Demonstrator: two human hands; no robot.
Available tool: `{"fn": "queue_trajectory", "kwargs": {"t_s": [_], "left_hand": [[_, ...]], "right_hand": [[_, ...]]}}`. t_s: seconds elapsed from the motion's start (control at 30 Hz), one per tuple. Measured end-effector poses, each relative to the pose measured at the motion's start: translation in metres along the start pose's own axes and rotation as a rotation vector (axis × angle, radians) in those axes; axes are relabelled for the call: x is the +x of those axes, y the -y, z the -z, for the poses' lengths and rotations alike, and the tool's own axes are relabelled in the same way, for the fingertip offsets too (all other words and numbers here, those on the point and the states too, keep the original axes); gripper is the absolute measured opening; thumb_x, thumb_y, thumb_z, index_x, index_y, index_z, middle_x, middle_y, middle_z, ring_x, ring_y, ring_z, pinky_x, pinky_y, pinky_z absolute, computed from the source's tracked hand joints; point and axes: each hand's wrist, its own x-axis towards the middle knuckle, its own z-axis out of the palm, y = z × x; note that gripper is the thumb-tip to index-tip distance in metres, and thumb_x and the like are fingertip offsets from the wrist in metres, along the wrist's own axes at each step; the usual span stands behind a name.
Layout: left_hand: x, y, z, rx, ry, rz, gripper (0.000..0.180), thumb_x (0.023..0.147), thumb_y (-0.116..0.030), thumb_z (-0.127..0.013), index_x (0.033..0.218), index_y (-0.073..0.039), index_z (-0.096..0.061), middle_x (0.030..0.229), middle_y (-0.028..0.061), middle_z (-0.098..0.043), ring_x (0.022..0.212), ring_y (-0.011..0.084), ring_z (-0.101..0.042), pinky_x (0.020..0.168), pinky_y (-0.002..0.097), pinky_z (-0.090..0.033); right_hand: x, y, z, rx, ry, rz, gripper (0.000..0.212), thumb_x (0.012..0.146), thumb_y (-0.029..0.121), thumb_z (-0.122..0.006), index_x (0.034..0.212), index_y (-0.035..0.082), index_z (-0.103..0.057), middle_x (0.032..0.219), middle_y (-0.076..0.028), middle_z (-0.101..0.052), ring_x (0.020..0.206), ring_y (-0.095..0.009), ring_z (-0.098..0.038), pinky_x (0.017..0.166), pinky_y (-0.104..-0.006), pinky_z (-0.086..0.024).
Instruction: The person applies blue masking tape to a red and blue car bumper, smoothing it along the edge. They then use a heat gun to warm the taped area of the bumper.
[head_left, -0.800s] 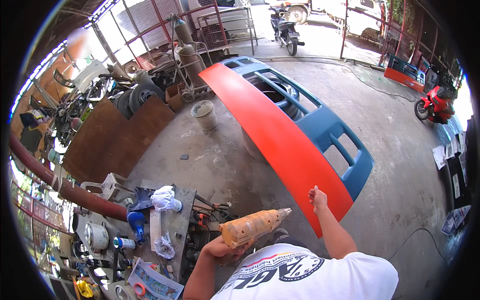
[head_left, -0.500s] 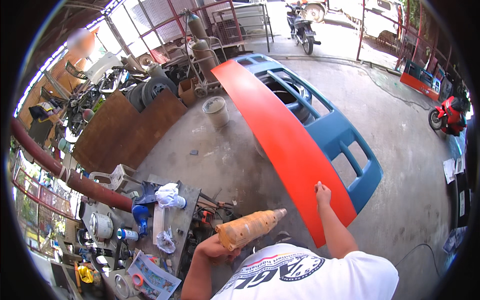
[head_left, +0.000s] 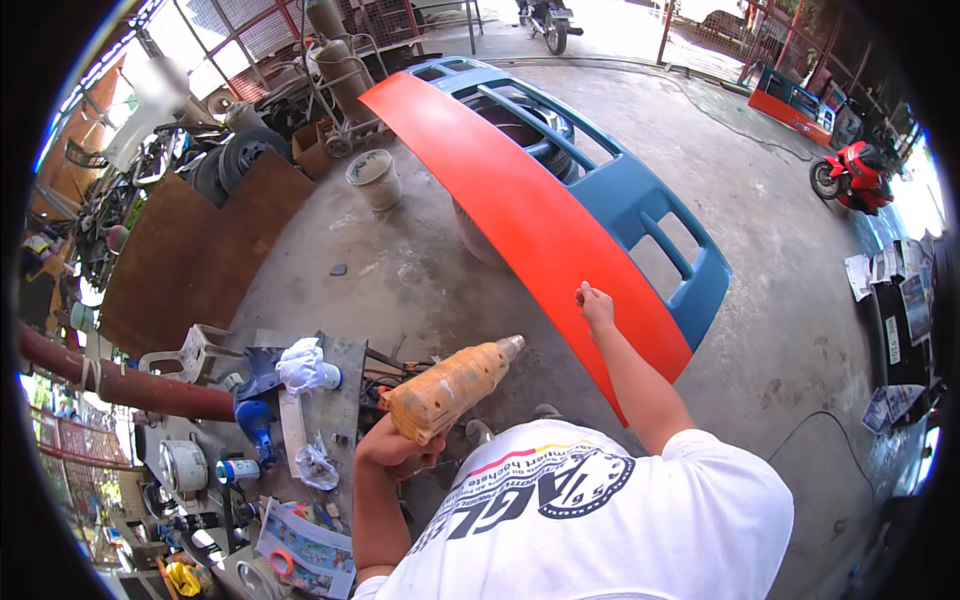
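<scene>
A large vehicle bumper with a blue body (head_left: 655,195) and a smooth red-orange face (head_left: 500,190) stretches diagonally across the middle. My left hand (head_left: 405,452) is wrapped around a worn orange heat gun (head_left: 450,388), whose metal nozzle points up and right toward the red face, apart from it. Over the near end of that face, my right hand (head_left: 597,305) is closed with thumb and fingers together. Whatever it may pinch is too small to make out, and I cannot tell whether it touches the surface.
At left stands a cluttered workbench (head_left: 345,365) with a white cloth (head_left: 302,365), cans and a blue spray gun (head_left: 255,425). A bucket (head_left: 375,180), gas cylinders (head_left: 338,75) and a rusty sheet (head_left: 200,250) lie beyond. A red motorcycle (head_left: 860,178) stands far right; a dark cable (head_left: 840,425) crosses the floor.
The whole scene has shifted up and left in view. The heat gun's nozzle tilts slightly further upward. My right hand stays closed over the near end of the red face.
</scene>
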Motion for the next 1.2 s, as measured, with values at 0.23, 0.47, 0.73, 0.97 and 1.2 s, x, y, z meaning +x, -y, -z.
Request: {"fn": "queue_trajectory", "kwargs": {"t_s": [0.23,0.47,0.73,0.97,1.2], "left_hand": [[0.016,-0.009,0.022,0.204,-0.163,-0.049,0.035,0.083,-0.002,-0.076,0.113,-0.001,-0.058,0.084,0.0044,-0.062,0.060,0.0145,-0.062,0.052,0.0299,-0.051],[0.078,-0.010,0.056,0.148,-0.198,-0.166,0.021,0.084,-0.006,-0.074,0.099,0.000,-0.061,0.073,0.0030,-0.062,0.054,0.0137,-0.061,0.051,0.0292,-0.049],[0.142,0.003,0.070,0.153,-0.169,-0.200,0.016,0.085,-0.006,-0.071,0.095,-0.001,-0.060,0.069,0.0029,-0.060,0.052,0.0138,-0.060,0.049,0.0294,-0.048],[0.164,0.002,0.059,0.132,-0.171,-0.208,0.014,0.085,-0.005,-0.071,0.093,-0.002,-0.060,0.069,0.0029,-0.059,0.051,0.0139,-0.060,0.048,0.0291,-0.047],[0.179,0.003,0.056,0.125,-0.193,-0.239,0.013,0.085,-0.004,-0.070,0.093,-0.002,-0.060,0.070,0.0036,-0.059,0.050,0.0147,-0.060,0.048,0.0297,-0.047]], "right_hand": [[-0.023,0.012,-0.023,-0.099,0.000,-0.001,0.037,0.103,0.038,-0.054,0.094,0.006,-0.070,0.090,-0.002,-0.069,0.083,-0.012,-0.064,0.068,-0.0290,-0.047],[-0.054,0.006,-0.034,0.005,0.001,-0.063,0.035,0.103,0.038,-0.053,0.097,0.006,-0.069,0.094,-0.001,-0.069,0.085,-0.012,-0.065,0.069,-0.0296,-0.047],[-0.080,-0.002,0.004,0.002,-0.032,-0.116,0.032,0.103,0.036,-0.053,0.097,0.009,-0.068,0.093,0.000,-0.070,0.084,-0.011,-0.065,0.069,-0.0291,-0.047],[-0.117,-0.031,0.033,-0.026,0.080,-0.255,0.031,0.103,0.036,-0.053,0.098,0.009,-0.068,0.092,-0.001,-0.069,0.082,-0.012,-0.066,0.069,-0.0288,-0.048],[-0.153,-0.065,0.039,-0.236,0.386,-0.405,0.029,0.103,0.035,-0.054,0.109,0.009,-0.066,0.101,-0.003,-0.068,0.088,-0.015,-0.066,0.072,-0.0301,-0.049]]}}
